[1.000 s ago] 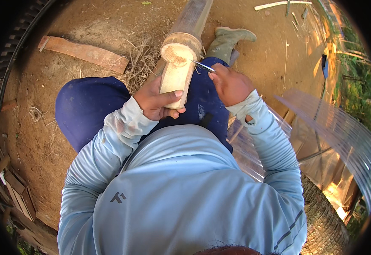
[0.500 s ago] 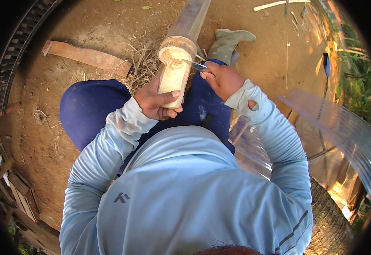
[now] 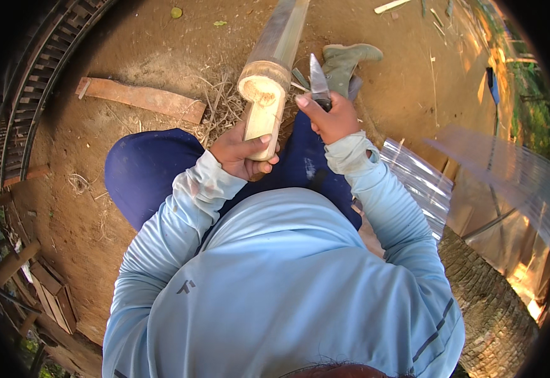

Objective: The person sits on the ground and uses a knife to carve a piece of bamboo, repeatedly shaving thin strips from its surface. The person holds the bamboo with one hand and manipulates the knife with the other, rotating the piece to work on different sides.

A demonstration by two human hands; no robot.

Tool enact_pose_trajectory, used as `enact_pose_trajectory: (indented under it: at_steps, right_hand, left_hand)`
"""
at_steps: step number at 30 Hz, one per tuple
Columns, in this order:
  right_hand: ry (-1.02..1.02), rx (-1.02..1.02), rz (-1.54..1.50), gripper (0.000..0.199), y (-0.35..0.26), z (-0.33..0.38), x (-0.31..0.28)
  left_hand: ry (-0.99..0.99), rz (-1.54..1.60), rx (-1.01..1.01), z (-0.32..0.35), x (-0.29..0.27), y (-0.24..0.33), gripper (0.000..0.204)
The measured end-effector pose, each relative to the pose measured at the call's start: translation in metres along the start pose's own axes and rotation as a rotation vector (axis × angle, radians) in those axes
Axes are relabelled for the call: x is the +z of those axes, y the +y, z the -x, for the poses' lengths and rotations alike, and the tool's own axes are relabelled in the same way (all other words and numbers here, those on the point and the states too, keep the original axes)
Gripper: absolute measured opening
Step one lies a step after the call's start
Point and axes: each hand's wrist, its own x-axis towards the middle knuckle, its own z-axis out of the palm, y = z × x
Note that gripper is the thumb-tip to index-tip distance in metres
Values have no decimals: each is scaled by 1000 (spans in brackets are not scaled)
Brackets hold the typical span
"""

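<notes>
- Currently, the bamboo pole (image 3: pixel 269 72) points away from the person's body, its pale, cut-away end nearest
- The left hand (image 3: pixel 242 151) grips that near end of the bamboo pole, thumb laid over the cut face
- The right hand (image 3: pixel 337 120) is wrapped around a knife (image 3: pixel 318 77) to the right of the bamboo pole, blade upward and clear of it
- Left of the bamboo pole: dry strands (image 3: pixel 220 104), then a flat brown board (image 3: pixel 143 99)
- Right of the bamboo pole, near the knife: a green boot (image 3: pixel 345 66)
</notes>
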Motion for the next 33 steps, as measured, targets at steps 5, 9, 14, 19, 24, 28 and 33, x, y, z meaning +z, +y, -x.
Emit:
enact_pose_trajectory:
  at_steps: [5, 9, 14, 19, 24, 28, 33]
  right_hand:
    - [24, -211, 229, 56, 10, -7, 21]
    - [5, -53, 26, 39, 13, -3, 12]
    - [119, -38, -202, 24, 33, -3, -1]
    - [56, -66, -330, 33, 23, 4, 21]
    - [13, 15, -322, 48, 10, -7, 39]
    - [-36, -20, -320, 40, 22, -10, 35]
    - [-113, -284, 127, 31, 24, 17, 8]
  left_hand:
    - [38, -79, 1, -4, 0, -6, 45]
    - [21, -84, 26, -3, 1, -5, 45]
    - [17, -29, 50, 1, 4, -5, 43]
    - [14, -33, 55, 1, 5, -4, 41]
    - [53, -39, 44, 2, 8, -2, 43]
    - [3, 11, 71, 4, 15, 1, 46]
    - [49, -52, 29, 3, 12, 2, 52]
